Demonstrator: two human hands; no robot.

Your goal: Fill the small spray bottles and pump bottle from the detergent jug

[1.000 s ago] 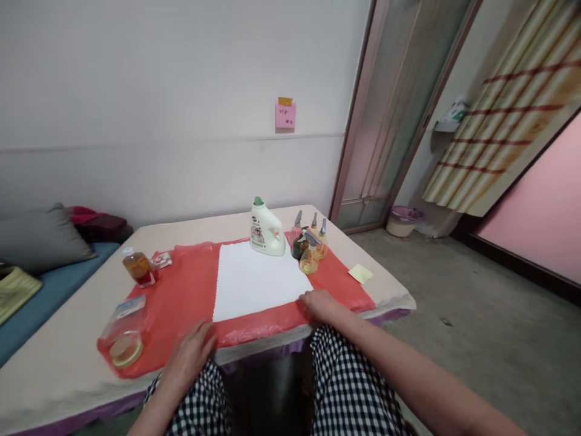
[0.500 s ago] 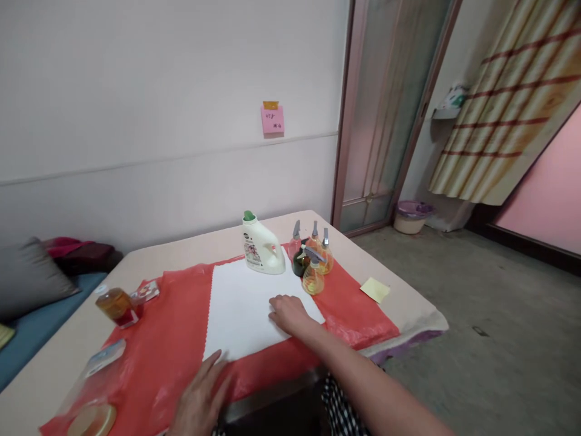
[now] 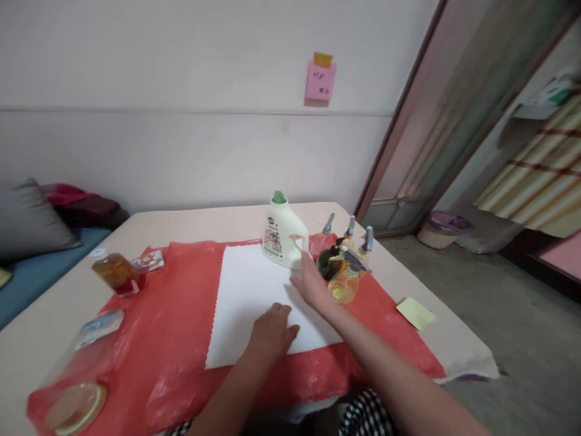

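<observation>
- We see the cream jug with its green cap standing upright at the far edge of the white cloth, its handle turned to the right.
- We find the right hand at the jug's lower right side, fingers stretched forward and thumb spread, not closed around anything; whether the fingertips touch the jug, we cannot tell.
- We see the left hand low over the near part of the cloth, fingers loosely bent and grasping nothing; we cannot tell whether it presses the fabric.
- We note the cloth lying on a red plastic sheet.
- Right of the jug, we see spray bottles clustered together, with a yellow note nearer the right edge.
- On the left, we see an amber bottle beside a small packet, and nearer us a round lidded container.
</observation>
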